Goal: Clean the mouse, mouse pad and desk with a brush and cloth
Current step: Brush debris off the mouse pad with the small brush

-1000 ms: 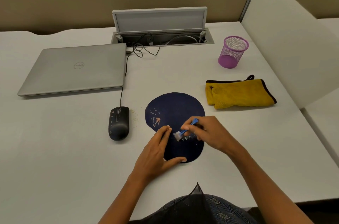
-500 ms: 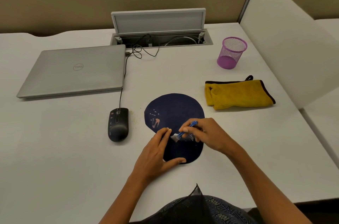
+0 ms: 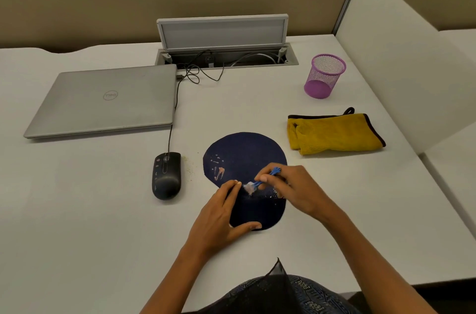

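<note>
A dark blue round mouse pad [image 3: 244,156] lies on the white desk [image 3: 90,223], with pale crumbs near its middle. My right hand [image 3: 296,192] pinches a small blue brush [image 3: 260,181], whose white bristles touch the pad. My left hand [image 3: 219,218] presses flat on the pad's near left edge, fingers straight and thumb along the front rim. A black wired mouse [image 3: 166,176] sits left of the pad, with crumbs on the desk beside it. A folded yellow cloth [image 3: 334,134] lies to the right of the pad.
A closed silver laptop [image 3: 103,102] lies at the back left, the mouse cable running to it. An open cable hatch [image 3: 224,38] is at the back centre. A purple mesh cup [image 3: 324,76] stands at the back right. A white partition [image 3: 401,56] borders the right side.
The brush head has swept a little to the left across the pad, toward my left fingertips. My left hand has stayed pressed on the pad.
</note>
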Motion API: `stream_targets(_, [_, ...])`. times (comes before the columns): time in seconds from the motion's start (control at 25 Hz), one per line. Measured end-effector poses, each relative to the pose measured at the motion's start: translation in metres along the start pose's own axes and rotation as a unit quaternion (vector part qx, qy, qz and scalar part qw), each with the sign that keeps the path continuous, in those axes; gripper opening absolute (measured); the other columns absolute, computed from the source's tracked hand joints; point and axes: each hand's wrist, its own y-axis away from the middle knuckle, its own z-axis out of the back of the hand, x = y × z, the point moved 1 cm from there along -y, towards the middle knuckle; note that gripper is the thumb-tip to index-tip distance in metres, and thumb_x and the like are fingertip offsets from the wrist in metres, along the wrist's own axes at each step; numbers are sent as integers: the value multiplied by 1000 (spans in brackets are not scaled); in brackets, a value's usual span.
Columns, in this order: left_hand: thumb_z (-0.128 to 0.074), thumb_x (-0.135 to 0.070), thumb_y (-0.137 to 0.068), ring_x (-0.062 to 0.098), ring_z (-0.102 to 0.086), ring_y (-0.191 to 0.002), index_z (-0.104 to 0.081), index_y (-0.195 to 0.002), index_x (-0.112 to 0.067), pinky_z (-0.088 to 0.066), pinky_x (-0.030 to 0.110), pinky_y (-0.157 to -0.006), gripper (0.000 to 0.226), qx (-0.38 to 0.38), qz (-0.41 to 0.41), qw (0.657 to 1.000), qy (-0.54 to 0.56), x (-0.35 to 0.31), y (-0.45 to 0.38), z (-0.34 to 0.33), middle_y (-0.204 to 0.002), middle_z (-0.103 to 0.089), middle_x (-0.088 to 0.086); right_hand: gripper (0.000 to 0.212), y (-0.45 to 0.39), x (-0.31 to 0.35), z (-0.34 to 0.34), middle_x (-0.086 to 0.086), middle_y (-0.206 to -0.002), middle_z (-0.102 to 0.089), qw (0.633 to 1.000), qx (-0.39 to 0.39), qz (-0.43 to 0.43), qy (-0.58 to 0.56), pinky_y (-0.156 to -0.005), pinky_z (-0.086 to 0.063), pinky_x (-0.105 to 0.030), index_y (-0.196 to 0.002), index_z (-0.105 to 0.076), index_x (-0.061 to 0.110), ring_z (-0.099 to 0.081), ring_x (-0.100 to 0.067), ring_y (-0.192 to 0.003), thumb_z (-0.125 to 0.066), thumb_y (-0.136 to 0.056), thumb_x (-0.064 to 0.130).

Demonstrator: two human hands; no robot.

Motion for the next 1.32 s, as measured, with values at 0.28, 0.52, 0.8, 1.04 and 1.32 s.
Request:
stream_targets(0.28, [-40,-77,-77,20,-44,-124,-38,-139,-8,-34,26,-100,93,2,3,1000,-5,1,1,0,-141,-40,6,19,-1,-13,23,2,-86,-71,985,0,-52,164,-64,-42,-19,-94,-62,29,-60,-9,-72,-44,-95,33])
stream_targets(0.52, [-38,-77,-79,21,-47,-121,-39,-138,-7,-37,25,-96,92,6,-1,1000,-8,0,1,-1,-139,-42,8,19,-3,5,-1,3,-87,-72,1000,9,6,10,-66,-46,-13,-95,-65,21,-63,0,-72,-48,-95,28])
stream_targets(0.8, [-39,-77,-77,21,-44,-124,-37,-140,-8,-37,27,-99,93,9,2,1000,-4,1,0,0,-141,-39,7,17,-5,-7,20,-1,-87,-71,993,-10,-47,106,-67,-48,-24,-93,-62,27,-61,-10,-73,-45,-95,31])
stream_targets(1.04, [-38,-78,-77,20,-43,-125,-36,-140,-8,-39,29,-100,95,13,2,1000,-1,1,0,0,-142,-38,6,20,-7,6,-6,2,-70,-72,990,-124,-62,4,-57,-47,-11,-82,-69,17,-59,-2,-50,-60,-87,34])
stream_targets(1.32, [-40,-78,-76,19,-43,-126,-37,-140,-7,-36,27,-100,95,12,4,1000,-6,1,0,0,-142,-38,6,21,-10,-3,-21,-6,-74,-71,976,-204,-73,6,-67,-51,-19,-88,-70,7,-64,-11,-64,-60,-88,26])
